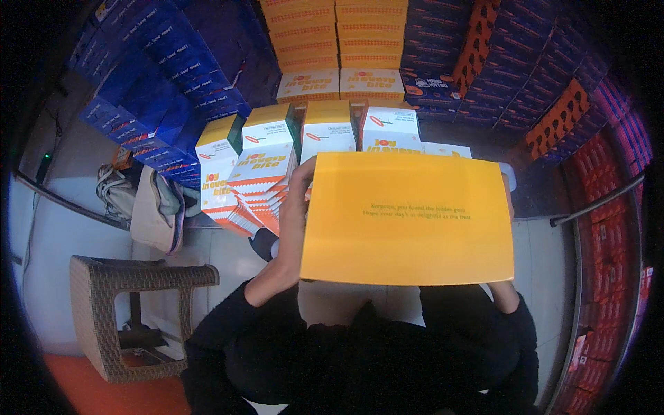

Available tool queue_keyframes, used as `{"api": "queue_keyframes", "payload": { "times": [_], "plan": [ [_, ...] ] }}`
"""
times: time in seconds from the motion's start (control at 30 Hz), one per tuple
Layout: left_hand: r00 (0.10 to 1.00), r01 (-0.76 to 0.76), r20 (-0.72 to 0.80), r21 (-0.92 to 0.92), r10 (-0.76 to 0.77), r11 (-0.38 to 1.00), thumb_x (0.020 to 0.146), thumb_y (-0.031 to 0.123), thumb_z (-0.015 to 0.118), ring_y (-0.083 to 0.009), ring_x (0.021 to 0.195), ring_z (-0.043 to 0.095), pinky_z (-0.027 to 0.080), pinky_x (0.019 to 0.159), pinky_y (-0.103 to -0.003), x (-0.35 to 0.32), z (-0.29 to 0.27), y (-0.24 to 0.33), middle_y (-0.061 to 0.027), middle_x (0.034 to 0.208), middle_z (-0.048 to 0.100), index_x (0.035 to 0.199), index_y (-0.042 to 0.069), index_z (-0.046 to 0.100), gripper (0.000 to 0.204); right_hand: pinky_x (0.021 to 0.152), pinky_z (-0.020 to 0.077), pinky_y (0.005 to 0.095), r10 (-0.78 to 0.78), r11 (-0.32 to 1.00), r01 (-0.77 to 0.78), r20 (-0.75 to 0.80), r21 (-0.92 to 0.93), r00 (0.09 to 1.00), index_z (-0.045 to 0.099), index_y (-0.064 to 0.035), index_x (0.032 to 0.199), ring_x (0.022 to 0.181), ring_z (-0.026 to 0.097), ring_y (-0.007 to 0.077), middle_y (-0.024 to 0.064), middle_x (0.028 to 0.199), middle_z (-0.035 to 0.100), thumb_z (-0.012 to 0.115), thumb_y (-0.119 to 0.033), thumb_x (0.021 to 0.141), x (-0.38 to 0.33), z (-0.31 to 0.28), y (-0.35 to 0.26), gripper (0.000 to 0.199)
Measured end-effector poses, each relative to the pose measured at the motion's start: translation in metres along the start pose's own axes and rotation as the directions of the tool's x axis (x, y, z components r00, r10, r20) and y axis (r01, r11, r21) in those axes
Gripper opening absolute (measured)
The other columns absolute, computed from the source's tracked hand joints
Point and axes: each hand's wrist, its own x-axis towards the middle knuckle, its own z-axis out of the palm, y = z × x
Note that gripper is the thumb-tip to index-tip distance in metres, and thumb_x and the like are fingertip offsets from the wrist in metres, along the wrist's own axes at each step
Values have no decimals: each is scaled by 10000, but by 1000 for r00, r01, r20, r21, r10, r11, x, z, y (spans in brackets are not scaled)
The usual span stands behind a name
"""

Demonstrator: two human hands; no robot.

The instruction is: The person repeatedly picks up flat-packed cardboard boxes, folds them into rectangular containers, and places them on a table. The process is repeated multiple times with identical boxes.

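A large flat yellow cardboard sheet (408, 220) is held level at chest height, the left hand (296, 207) in a closed grip on its left edge and the right hand (509, 207), mostly hidden behind it, gripping the opposite edge. Beyond both grips stand white-and-orange cartons (266, 166) in upright rows.

Head view. Both hands hold a flat yellow carton panel (408, 218) up, printed face toward the camera: left hand (296, 207) grips its left edge, right hand (508, 200) is mostly hidden behind the right edge (only fingertips show). Beyond the panel, a row of white-and-orange boxes (266, 166) stands upright. Stacked blue cartons (166, 76) far left; red cartons (615, 228) on the right. A woven stool (128, 311) sits near left on the floor.
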Motion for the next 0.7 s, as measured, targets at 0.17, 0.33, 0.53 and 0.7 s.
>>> {"api": "queue_keyframes", "payload": {
  "times": [0.17,0.33,0.53,0.7],
  "plan": [
    [990,-135,-6,266,142,954,792,182,713,-284,1115,553,492,904,-429,4,0,11,-176,1235,509,1278,32,370,614,781,452,269,-159,979,151,-50,-138,986,546,11,1125,895,580,141,70,956,606,619,-94,841,-3,2,0,311],
    [990,-135,-23,120,139,984,799,66,677,-266,1096,568,491,900,-413,8,3,15,-146,1178,573,1210,44,456,467,792,449,277,-301,924,260,-116,-281,947,553,7,1117,902,579,142,73,959,611,628,-99,840,-4,1,3,305],
    [996,48,74,-83,-42,995,900,105,539,-211,1064,573,447,911,-338,0,-20,9,-140,1107,611,1157,13,520,274,883,423,312,-83,995,88,131,-37,988,556,7,1145,995,570,160,94,1046,623,637,-85,828,-5,-22,2,340],
    [971,212,144,-160,-190,964,966,250,455,-172,1058,553,408,928,-324,-12,-28,2,-120,1126,600,1179,9,547,335,949,391,311,-15,996,-17,373,84,928,563,13,1178,1069,550,152,101,1137,612,618,-34,809,-14,-39,7,376]
  ]
}}
